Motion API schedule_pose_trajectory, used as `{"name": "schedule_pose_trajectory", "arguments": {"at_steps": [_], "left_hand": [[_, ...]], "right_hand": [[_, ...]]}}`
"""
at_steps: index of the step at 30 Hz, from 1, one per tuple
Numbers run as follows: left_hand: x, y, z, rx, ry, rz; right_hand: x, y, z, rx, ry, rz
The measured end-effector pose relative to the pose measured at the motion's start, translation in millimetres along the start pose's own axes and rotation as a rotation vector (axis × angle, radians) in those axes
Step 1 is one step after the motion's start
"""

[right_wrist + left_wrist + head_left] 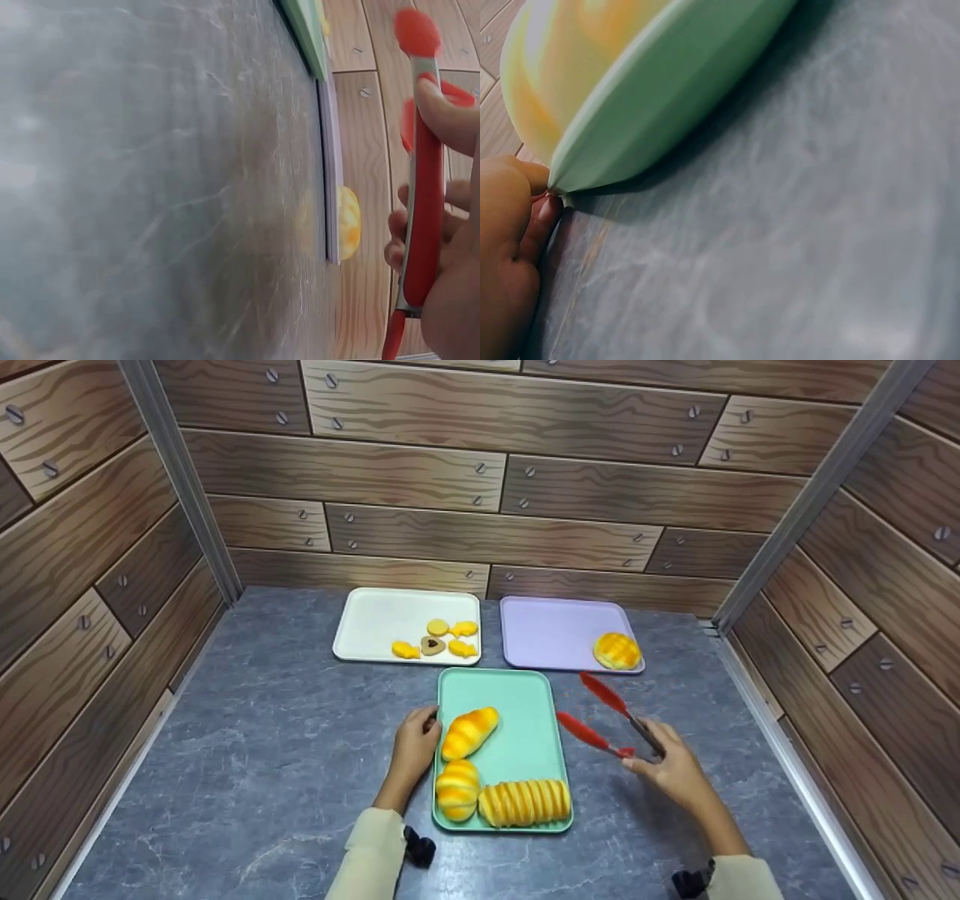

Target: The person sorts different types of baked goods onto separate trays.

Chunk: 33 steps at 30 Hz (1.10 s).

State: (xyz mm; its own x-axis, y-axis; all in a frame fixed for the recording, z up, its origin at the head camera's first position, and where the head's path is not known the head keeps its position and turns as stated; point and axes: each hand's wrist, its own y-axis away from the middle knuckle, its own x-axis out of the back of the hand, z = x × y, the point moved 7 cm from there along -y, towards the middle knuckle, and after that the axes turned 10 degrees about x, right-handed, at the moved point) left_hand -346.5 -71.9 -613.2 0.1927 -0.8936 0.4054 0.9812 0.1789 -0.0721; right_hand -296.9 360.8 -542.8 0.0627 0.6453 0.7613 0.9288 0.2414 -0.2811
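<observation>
My left hand (415, 746) pinches the left rim of a green tray (517, 727); the left wrist view shows its fingers at the rim. On this tray lie a long bread roll (470, 733), a plump ridged roll (457, 790) and a sliced-looking loaf (525, 802) along the near edge. To the right of the tray, my right hand (679, 769) holds red-tipped tongs (602, 692). Their two arms are spread, with nothing between the tips. In the right wrist view, the thumb and fingers wrap around the tongs' red handle (425, 210).
Behind the green tray, a purple tray (555, 630) carries a round golden bun (617, 651) at its near right corner. Beside it, a white tray (382, 615) holds several small pieces, among them a heart-shaped biscuit (433, 645) and fish shapes. Wood-patterned walls enclose the grey tabletop (285, 735).
</observation>
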Motion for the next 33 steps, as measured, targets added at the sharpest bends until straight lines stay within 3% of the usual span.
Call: {"name": "schedule_pose_trajectory", "arguments": {"at_steps": [8, 14, 19, 25, 29, 33], "left_hand": [[-0.5, 0.1, -1.2, 0.012, 0.006, -0.013], [-0.8, 2.2, -0.9, 0.02, 0.021, -0.023], [-0.3, 1.4, -1.8, 0.025, 0.007, -0.019], [-1.3, 0.9, -2.5, 0.043, -0.002, -0.03], [-2.7, 0.9, -3.9, 0.063, -0.006, -0.046], [-2.9, 1.4, -3.5, 0.062, 0.008, -0.041]], "right_hand": [[-6, 26.5, -18, 0.11, -0.088, -0.058], [-15, 47.1, -26, 0.148, -0.083, -0.094], [-29, 63.8, -29, 0.123, -0.067, -0.179], [-41, 71.7, -27, 0.033, -0.087, -0.269], [-43, 71.3, -26, -0.004, -0.114, -0.29], [-41, 71.0, -28, 0.025, -0.102, -0.297]]}}
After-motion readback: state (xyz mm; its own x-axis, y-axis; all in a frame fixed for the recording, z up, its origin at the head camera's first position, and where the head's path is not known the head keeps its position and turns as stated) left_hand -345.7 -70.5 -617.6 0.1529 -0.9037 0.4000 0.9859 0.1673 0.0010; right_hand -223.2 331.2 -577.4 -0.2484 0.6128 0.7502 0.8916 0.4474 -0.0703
